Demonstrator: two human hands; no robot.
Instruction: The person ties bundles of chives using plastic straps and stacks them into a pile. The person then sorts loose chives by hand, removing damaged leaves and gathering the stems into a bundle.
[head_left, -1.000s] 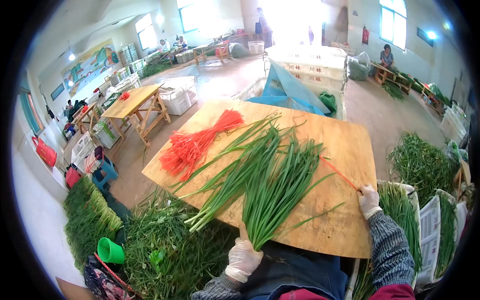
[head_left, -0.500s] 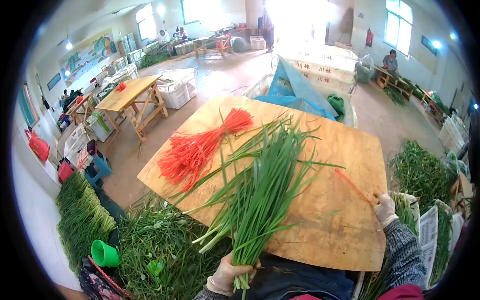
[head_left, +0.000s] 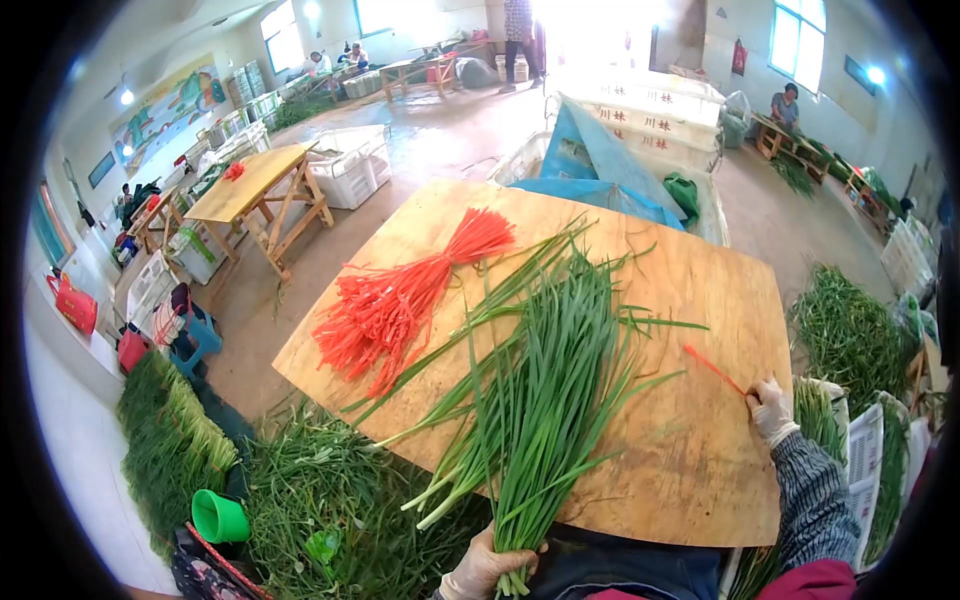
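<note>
My gloved left hand is closed around the stem ends of a bunch of garlic chives at the board's near edge. The leaves fan out away from me over the wooden tabletop. Between the gloved fingers of my right hand, at the right edge of the board, is one end of a red tie strip; its other end points left toward the leaves. Loose chive stalks lie left of the bunch, partly under it. Farther left rests a bundle of red tie strips, gathered near its far end.
Heaped greens and a green cup are at my left. White crates with chives stand at my right. Beyond the board are a blue sheet and stacked white crates. Other people work in the background.
The view has shifted slightly. My left hand, still gripping the chives, sits a little lower and farther right in view. My right hand keeps hold of the tie strip. A person now stands by the doorway.
</note>
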